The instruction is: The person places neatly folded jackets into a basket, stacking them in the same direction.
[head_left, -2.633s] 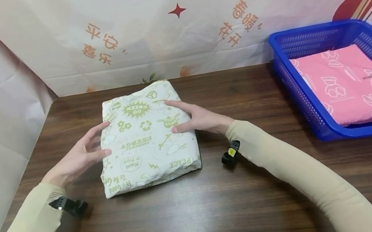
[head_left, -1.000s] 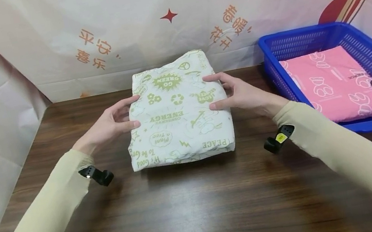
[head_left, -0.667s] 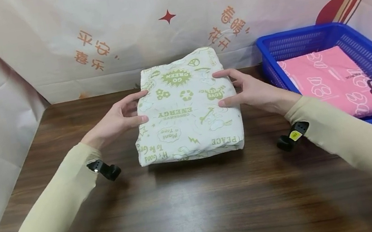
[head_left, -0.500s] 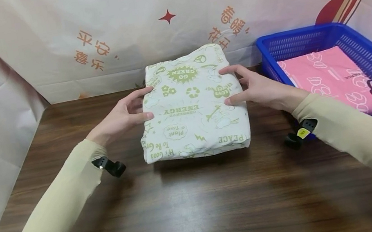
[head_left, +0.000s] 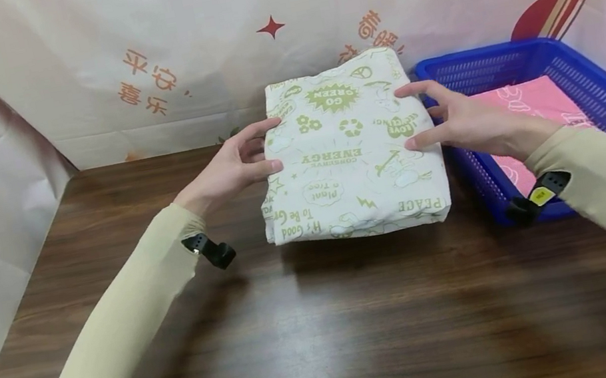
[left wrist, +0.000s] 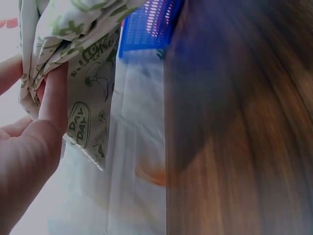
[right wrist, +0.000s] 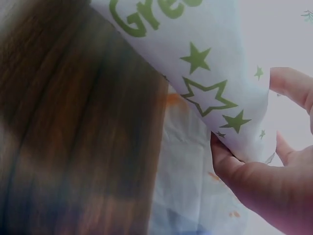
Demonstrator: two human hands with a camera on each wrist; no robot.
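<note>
A folded white cloth [head_left: 347, 161] with green lettering and drawings hangs above the table, a shadow beneath it. At its left edge my left hand [head_left: 232, 166] grips it, thumb on top and some fingers underneath. The right hand [head_left: 476, 118] holds the opposite edge the same way, close to the blue basket's near-left rim. Up close in the left wrist view, the cloth's folded layers [left wrist: 78, 29] sit between thumb and fingers, and a lower flap hangs down. In the right wrist view the cloth's star-printed underside [right wrist: 210, 93] shows, with fingers curled around its edge.
A blue plastic basket [head_left: 522, 49] stands at the right with a folded pink cloth [head_left: 529, 91] inside, partly covered by my right arm. Dark wooden table [head_left: 283, 354] lies below. A pale printed curtain [head_left: 211, 16] rises behind the table's back edge.
From the table's left-middle, the white cloth has been lifted and carried right and away from me between both hands, up to the basket's left side. The basket and pink cloth stay put.
</note>
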